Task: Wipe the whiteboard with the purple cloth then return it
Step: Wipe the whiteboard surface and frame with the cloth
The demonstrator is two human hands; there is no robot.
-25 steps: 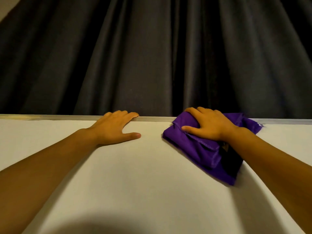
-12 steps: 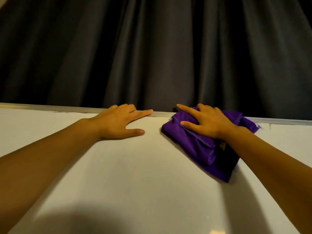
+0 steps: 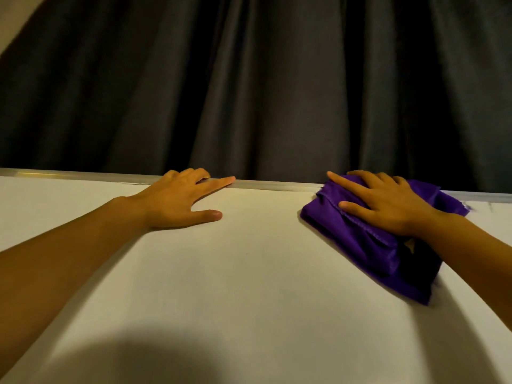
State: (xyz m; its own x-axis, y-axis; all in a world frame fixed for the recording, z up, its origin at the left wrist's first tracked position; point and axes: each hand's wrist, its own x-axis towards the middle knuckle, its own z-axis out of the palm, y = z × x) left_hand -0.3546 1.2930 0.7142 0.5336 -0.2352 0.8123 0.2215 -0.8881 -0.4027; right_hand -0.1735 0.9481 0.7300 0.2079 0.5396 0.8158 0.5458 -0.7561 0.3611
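Looking across the whiteboard (image 3: 249, 273), I see its pale face bare. My folded, creased purple cloth (image 3: 368, 245) lies at the top rim, long axis slanting down-right. My right hand (image 3: 388, 206) presses flat on it; my left hand (image 3: 177, 200) rests open.

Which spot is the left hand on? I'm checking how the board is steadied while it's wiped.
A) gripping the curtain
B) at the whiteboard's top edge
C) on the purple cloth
B: the left hand lies flat by the whiteboard top edge, bare, apart from the purple cloth.
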